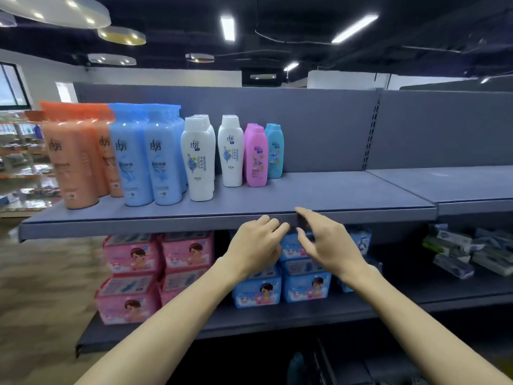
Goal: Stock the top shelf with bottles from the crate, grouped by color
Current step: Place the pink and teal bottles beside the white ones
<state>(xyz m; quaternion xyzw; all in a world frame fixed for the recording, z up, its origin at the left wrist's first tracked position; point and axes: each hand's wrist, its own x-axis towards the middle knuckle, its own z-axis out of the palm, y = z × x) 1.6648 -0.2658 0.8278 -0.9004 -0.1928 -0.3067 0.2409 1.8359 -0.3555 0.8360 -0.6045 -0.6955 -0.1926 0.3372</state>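
The grey top shelf [333, 195] carries rows of bottles from left to right: orange bottles [75, 162], light blue bottles [150, 162], white bottles [198, 159], a row of pink bottles [256, 157] and one teal bottle [274, 151]. My left hand [255, 245] and my right hand [324, 243] hover side by side just below the shelf's front edge. Both hold nothing; the left fingers are loosely curled, the right ones spread. A dark crate edge [319, 362] shows at the bottom, its contents hidden.
The lower shelf [277, 320] holds pink packs [133, 273] on the left, blue packs [302, 279] behind my hands and grey-green boxes [469, 251] at the right. An adjoining shelf section [449, 184] stands to the right. The top shelf's right half is bare.
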